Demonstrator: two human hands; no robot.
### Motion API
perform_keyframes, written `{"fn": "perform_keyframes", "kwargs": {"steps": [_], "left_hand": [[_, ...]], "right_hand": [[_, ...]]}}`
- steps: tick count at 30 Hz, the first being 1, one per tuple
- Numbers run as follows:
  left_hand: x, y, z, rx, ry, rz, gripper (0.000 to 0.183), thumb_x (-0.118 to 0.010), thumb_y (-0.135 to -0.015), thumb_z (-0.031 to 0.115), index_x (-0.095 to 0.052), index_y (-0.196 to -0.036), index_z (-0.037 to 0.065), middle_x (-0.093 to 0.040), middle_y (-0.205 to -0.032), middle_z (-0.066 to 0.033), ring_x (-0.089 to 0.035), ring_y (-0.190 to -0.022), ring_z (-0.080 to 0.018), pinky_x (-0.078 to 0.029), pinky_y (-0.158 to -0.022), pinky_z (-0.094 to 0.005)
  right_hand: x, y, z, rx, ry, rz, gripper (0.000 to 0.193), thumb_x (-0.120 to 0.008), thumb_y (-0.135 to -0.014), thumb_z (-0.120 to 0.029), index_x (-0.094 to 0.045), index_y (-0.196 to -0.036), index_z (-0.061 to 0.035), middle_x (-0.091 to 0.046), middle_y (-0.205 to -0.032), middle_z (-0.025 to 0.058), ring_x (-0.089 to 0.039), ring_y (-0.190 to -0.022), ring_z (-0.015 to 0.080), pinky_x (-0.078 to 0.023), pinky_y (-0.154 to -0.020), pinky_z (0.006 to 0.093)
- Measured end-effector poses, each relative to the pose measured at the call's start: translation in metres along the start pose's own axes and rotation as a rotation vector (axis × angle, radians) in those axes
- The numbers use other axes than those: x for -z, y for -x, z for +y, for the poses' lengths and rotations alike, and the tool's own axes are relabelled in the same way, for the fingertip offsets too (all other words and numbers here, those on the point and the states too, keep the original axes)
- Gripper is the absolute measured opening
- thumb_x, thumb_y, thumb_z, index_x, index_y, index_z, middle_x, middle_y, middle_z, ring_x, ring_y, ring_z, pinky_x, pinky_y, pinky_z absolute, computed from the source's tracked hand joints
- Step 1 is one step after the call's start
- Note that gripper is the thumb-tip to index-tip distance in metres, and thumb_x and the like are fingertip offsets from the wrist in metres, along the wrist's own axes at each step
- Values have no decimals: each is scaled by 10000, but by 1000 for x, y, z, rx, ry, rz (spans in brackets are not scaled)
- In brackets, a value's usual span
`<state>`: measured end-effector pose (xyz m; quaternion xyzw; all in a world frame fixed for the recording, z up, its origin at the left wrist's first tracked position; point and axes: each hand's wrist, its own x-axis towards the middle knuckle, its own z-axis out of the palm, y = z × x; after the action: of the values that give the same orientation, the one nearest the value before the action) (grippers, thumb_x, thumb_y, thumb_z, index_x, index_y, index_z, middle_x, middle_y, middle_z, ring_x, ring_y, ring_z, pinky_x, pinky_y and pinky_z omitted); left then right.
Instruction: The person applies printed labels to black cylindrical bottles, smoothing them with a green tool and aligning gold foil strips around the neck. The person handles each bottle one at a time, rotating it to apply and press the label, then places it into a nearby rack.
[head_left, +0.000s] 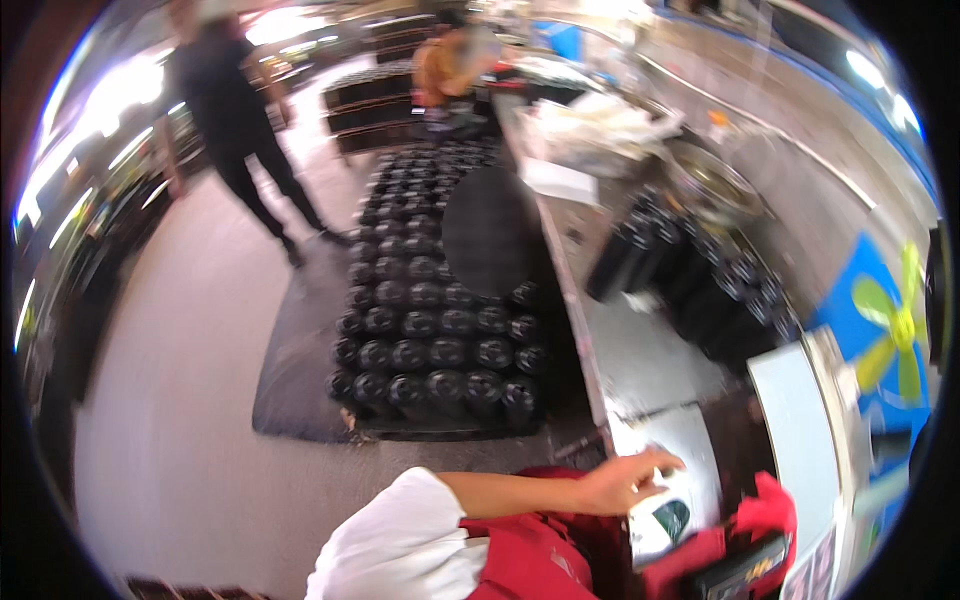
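Note:
My left hand reaches in from the lower middle over the bench, its forearm bare below a white sleeve. The fingers are loosely bent and apart, with nothing visible between them. Just below the fingertips, a small dark green piece lies on a white sheet-like surface; its kind is too blurred to tell. My right hand does not show. Beside the white surface is a bunched red cloth, next to a black box-like object.
Rows of dark bottles fill a low stand left of the bench. More dark bottles cluster on the bench, near a metal bowl and plastic bags. A yellow-green fan is at right. Two people are farther off.

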<state>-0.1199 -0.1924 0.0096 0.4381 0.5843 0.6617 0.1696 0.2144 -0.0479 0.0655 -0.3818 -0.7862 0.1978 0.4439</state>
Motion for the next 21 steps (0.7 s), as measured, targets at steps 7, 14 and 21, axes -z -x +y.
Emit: {"fn": "perform_keyframes", "kwargs": {"steps": [7,14,21], "left_hand": [[11,6,-20,134,-157,-72,310,-627,-812,-24,-565,-1111,25,-577,-756,-6,-535,-656,-58,-452,-610,-193],[-25,-4,-32,191,208,-246,345,-573,-832,-87,-510,-1164,-15,-563,-1026,-66,-501,-712,-50,-440,-643,-177],[-60,-4,-22,218,193,-412,340,-597,-840,-47,-511,-1167,-13,-568,-1013,-56,-491,-707,-53,-431,-637,-183]], "right_hand": [[28,34,-4,-599,-899,204,450,-504,-847,-116,-426,-1276,-8,-509,-920,13,-475,-736,84,-416,-634,202],[86,99,22,-680,-1076,806,372,-487,-774,-103,-520,-1144,-93,-537,-922,43,-503,-736,145,-432,-656,279],[102,162,50,-833,-943,1104,162,-568,-883,-287,-549,-853,-129,-528,-716,-5,-470,-571,107,-391,-511,245]]}}
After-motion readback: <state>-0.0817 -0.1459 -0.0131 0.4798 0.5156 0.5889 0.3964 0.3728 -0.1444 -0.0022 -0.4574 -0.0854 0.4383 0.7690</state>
